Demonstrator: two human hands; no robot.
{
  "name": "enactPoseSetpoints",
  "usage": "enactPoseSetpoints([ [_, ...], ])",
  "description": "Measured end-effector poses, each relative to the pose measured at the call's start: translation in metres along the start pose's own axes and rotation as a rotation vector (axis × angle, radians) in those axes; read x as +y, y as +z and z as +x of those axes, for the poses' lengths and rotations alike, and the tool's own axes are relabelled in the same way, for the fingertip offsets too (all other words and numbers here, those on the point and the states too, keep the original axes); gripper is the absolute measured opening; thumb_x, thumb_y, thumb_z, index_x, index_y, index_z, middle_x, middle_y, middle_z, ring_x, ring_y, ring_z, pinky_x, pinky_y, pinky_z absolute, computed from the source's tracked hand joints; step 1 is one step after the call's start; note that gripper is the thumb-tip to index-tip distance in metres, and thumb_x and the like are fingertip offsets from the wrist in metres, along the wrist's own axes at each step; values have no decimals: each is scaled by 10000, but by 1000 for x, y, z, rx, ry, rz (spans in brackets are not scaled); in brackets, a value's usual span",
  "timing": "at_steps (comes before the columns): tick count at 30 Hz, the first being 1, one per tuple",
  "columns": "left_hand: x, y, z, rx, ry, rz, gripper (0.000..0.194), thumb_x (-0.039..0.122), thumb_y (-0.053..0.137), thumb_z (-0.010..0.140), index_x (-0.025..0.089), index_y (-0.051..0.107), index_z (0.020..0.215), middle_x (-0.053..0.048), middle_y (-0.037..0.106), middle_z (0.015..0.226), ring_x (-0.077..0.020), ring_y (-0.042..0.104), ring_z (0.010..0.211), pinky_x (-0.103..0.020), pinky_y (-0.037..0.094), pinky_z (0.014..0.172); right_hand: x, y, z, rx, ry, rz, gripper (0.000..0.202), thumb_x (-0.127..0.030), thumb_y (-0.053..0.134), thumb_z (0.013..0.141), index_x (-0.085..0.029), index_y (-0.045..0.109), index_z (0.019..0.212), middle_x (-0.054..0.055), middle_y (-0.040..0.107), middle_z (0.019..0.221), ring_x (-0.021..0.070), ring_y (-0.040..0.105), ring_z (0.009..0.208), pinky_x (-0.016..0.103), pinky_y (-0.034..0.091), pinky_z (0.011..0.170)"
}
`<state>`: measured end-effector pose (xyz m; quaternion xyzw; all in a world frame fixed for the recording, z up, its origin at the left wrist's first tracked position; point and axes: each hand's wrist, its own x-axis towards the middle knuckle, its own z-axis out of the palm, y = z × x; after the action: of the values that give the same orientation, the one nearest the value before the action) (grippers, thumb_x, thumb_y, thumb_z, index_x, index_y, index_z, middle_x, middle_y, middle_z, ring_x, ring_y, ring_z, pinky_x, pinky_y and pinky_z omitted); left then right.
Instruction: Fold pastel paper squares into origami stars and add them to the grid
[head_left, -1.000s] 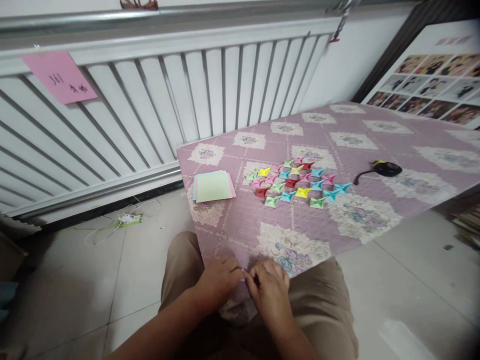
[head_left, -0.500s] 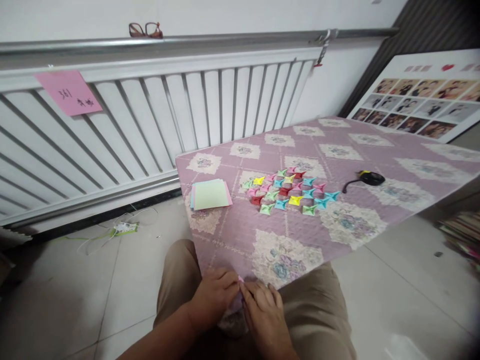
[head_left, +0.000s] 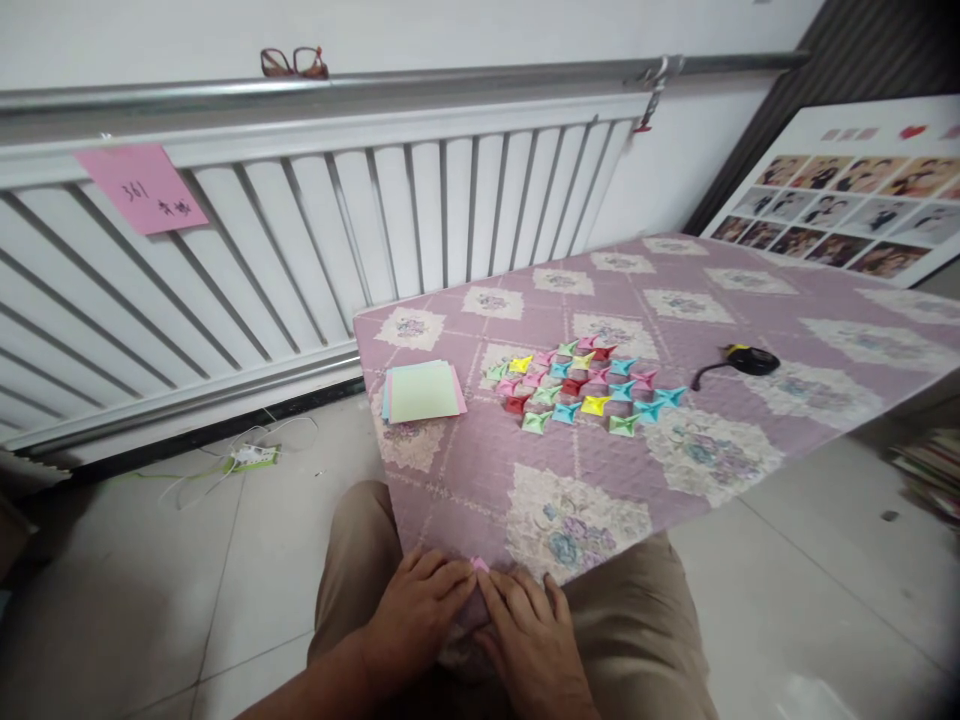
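Observation:
At the near corner of the table, a small folded piece of pink paper (head_left: 479, 565) shows between my fingertips, most of it hidden. My left hand (head_left: 426, 606) is closed on its left side, fingers curled together. From the other side my right hand (head_left: 527, 622) grips it, fingers bent and pressed down near the cloth edge. Farther up the table lie several small folded paper shapes (head_left: 574, 387) in pink, red, yellow, green and blue, set in rough rows. A stack of square paper sheets (head_left: 424, 391), pale green on top, lies to their left.
A floral tablecloth (head_left: 480, 500) covers the table. A black tape measure (head_left: 753, 360) lies at the right. Behind stands a white radiator (head_left: 420, 205) with a pink note (head_left: 142, 188); glasses (head_left: 294, 63) rest on the pipe above. A power strip (head_left: 253, 457) is on the floor.
Both hands stay at the table corner, with only small finger shifts; slightly more of the pink paper shows. The whole view has shifted a little.

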<state>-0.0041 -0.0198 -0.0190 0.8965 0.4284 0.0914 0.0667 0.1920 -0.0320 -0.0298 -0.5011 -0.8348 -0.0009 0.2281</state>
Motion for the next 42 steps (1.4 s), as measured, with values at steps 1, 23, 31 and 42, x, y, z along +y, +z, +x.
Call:
enactPoseSetpoints([
  [1,1,2,-2,16,-10,-8,376,328,487,932,240,481,1298,-54,580,1213,-205,483,1091,-332,367,934,-2,-1,1,-10,5,-1,494,-477,617,811,-304,518,1263,15,669,1056,237,543,1013,457,223,1001],
  [23,8,-3,-13,-42,-109,103,399,279,452,916,250,463,1314,-54,537,1297,-240,453,1138,-375,358,933,0,11,-19,71,45,-92,365,-314,533,852,-252,565,1211,51,656,1163,255,532,1109,481,206,1021],
  [31,11,-2,-15,-30,-135,84,418,269,470,904,236,456,1321,-65,522,1319,-250,443,1152,-390,350,941,-2,10,-23,57,50,-181,385,-220,501,829,-245,558,1208,56,639,1192,268,521,1127,478,259,964],
  [42,15,4,-15,167,-174,36,439,79,466,861,276,523,1250,-8,599,1226,-220,487,1100,-368,354,923,0,-21,23,-28,291,194,186,-310,462,911,-296,641,962,19,674,922,227,576,926,426,308,883],
])
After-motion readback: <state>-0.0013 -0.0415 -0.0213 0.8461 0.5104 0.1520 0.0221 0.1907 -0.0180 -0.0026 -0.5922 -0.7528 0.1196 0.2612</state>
